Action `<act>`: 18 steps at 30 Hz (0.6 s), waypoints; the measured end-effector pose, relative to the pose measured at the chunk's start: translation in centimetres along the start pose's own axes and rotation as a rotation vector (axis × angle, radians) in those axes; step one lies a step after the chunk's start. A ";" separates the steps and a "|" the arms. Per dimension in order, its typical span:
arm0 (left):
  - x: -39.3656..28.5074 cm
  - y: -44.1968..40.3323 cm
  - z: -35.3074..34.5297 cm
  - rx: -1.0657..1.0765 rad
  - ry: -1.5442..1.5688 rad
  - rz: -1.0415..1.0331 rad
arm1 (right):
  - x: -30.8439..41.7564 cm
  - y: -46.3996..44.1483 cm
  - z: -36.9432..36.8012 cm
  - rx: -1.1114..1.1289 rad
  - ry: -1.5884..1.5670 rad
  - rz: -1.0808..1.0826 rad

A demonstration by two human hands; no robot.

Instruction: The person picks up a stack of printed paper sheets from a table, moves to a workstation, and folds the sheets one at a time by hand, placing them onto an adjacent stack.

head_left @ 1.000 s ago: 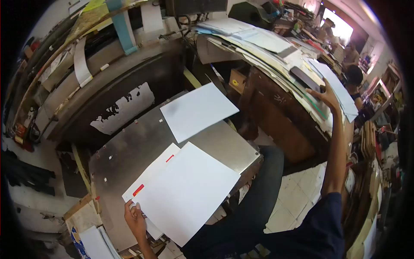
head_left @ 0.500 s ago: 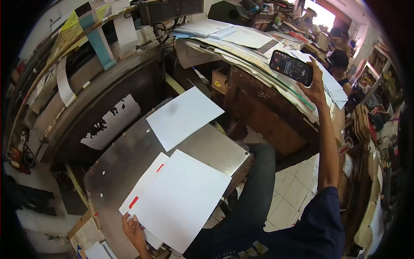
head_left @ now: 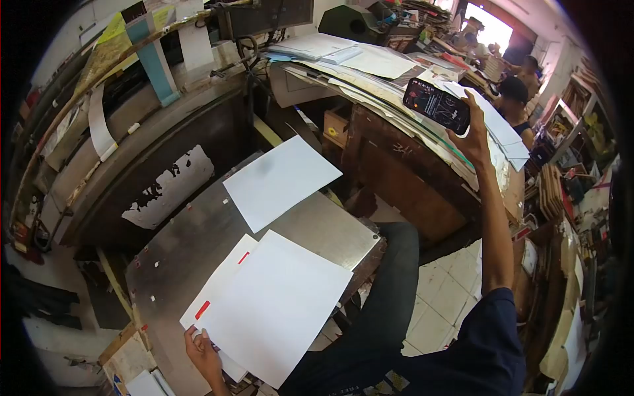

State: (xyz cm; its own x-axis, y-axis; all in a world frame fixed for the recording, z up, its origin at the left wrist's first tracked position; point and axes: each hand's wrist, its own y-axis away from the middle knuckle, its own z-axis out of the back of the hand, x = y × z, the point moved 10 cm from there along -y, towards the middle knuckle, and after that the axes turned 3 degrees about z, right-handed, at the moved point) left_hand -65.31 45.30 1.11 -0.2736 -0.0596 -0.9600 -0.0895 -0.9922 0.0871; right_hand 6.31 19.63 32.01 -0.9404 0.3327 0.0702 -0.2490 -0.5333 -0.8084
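Observation:
In my right hand (head_left: 473,135), raised over the paper-covered bench, is a smartphone (head_left: 436,105) with its dark screen lit. My left hand (head_left: 203,353) has its fingers closed at the lower left corner of white paper sheets (head_left: 284,307), thumb on top. These sheets overlap on the metal table; red marks show on the lower sheet (head_left: 221,277) where it sticks out at the left. Farther back on the same metal table (head_left: 178,257) lies a separate white sheet (head_left: 281,181).
Stacked papers (head_left: 376,61) cover the wooden bench (head_left: 409,171) ahead. A machine with rollers (head_left: 86,132) stands at the left, a torn white sheet (head_left: 175,188) on its dark side. People, one in a dark cap (head_left: 514,89), are in the right background. Shelves line the right.
My right hand and the smartphone have shifted slightly left in view. My left hand keeps its place at the sheets' corner.

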 end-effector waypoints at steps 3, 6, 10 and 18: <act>0.1 0.0 0.1 -0.023 0.009 0.004 | 0.6 -0.5 -0.7 0.006 -0.005 0.015; -0.4 0.1 -0.1 -0.025 -0.039 0.002 | 1.5 -1.0 -0.8 0.019 0.060 0.067; -0.8 0.3 -0.1 -0.044 -0.019 0.005 | 2.1 -3.4 -1.8 0.274 0.274 -0.044; -0.3 0.2 0.1 -0.028 0.007 -0.031 | 0.5 -4.3 -4.3 0.443 0.207 -0.023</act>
State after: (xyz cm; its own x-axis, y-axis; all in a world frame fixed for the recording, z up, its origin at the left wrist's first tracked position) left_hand -65.36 45.13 1.48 -0.2640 -0.0290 -0.9641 -0.0715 -0.9962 0.0496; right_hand 7.93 25.49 33.01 -0.8790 0.4718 -0.0685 -0.3861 -0.7888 -0.4783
